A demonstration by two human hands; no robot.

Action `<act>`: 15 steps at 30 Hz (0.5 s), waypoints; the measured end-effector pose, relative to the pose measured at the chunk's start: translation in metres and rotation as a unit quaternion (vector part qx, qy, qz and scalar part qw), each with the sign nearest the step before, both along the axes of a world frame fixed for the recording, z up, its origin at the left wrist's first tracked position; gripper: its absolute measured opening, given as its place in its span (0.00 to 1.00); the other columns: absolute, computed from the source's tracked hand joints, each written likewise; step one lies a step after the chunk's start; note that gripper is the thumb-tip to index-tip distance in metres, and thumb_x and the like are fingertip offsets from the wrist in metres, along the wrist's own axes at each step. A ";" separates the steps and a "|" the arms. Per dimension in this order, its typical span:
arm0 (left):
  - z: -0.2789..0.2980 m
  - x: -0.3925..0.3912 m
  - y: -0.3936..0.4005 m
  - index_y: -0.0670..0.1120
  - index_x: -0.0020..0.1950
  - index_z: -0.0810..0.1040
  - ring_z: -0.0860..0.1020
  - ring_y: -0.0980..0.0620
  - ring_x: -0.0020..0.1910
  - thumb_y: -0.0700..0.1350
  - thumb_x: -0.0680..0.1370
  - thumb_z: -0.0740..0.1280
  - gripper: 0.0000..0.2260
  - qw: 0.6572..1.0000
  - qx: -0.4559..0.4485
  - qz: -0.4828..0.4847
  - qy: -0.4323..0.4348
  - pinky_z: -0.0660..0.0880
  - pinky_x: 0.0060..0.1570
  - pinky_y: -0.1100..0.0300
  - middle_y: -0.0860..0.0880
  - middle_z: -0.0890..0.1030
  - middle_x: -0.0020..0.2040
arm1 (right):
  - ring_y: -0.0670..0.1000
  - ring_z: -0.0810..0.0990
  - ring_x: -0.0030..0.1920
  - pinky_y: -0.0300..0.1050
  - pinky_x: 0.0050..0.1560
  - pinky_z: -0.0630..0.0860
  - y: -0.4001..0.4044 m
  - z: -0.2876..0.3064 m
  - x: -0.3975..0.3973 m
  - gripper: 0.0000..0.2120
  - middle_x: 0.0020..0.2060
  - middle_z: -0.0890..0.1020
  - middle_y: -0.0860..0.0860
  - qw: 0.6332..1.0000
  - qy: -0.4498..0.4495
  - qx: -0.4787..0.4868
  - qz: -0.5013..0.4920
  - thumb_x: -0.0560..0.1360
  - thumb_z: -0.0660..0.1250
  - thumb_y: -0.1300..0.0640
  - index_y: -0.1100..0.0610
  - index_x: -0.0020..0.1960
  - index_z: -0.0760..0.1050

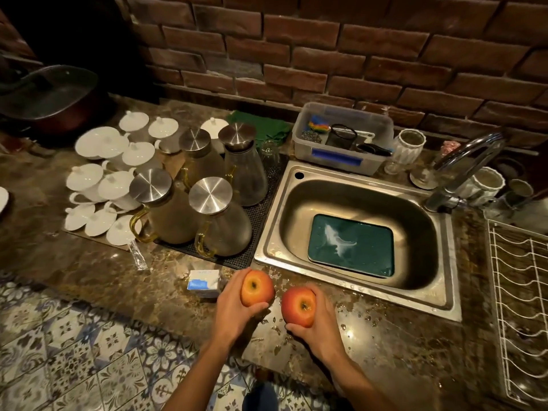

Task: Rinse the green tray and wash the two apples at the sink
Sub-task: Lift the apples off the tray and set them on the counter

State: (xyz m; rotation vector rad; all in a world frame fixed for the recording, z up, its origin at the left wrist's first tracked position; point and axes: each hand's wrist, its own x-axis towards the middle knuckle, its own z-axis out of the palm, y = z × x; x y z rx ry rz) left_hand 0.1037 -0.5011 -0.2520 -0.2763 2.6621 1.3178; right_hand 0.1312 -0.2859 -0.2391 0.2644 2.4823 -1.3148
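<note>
The two apples sit low in the middle of the frame, one in each hand, just in front of the sink's near rim. The left apple (256, 288) is red and orange, with its dimple facing up. The left hand (234, 308) curls around it from the left side, fingers wrapped behind it and the thumb pressed under its front. The right apple (299, 305) is a bit lower and redder. The right hand (321, 320) cups it from the right side, fingers bent around its back and the thumb tucked under it. The two apples are near each other but do not touch.

The green tray (353, 246) lies flat in the bottom of the steel sink (296, 203), up and to the right of the apples. It has a pale wet streak on it. There is open room in the bowl to the left of the tray and above it.

The tap (462, 170) curves in from the right side. A small white and blue carton (204, 282) stands just left of the left hand. Glass jugs with metal lids (207, 212) crowd the mat left of the sink. A white wire rack (522, 298) fills the right edge.
</note>
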 end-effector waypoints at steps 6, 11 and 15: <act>0.000 0.000 -0.001 0.59 0.76 0.64 0.68 0.58 0.67 0.57 0.65 0.79 0.42 1.000 -0.010 -0.012 -0.016 0.68 0.64 0.59 0.55 0.69 0.73 | 0.47 0.66 0.68 0.49 0.69 0.69 0.005 0.001 -0.001 0.47 0.68 0.68 0.44 1.000 -0.001 0.012 0.020 0.61 0.82 0.47 0.38 0.71 0.58; 0.008 0.001 0.001 0.58 0.77 0.62 0.66 0.58 0.72 0.63 0.69 0.74 0.40 1.000 -0.016 0.016 -0.001 0.65 0.70 0.57 0.56 0.67 0.75 | 0.48 0.67 0.68 0.52 0.70 0.69 0.009 0.004 -0.001 0.48 0.68 0.65 0.46 1.000 -0.013 0.008 0.023 0.61 0.78 0.37 0.40 0.74 0.57; 0.025 -0.004 0.004 0.58 0.75 0.67 0.65 0.56 0.74 0.58 0.76 0.70 0.29 0.999 -0.025 0.001 0.037 0.65 0.73 0.54 0.55 0.67 0.76 | 0.48 0.64 0.71 0.49 0.72 0.66 0.017 0.010 -0.007 0.46 0.69 0.65 0.46 1.000 0.001 0.000 0.001 0.64 0.75 0.36 0.44 0.76 0.58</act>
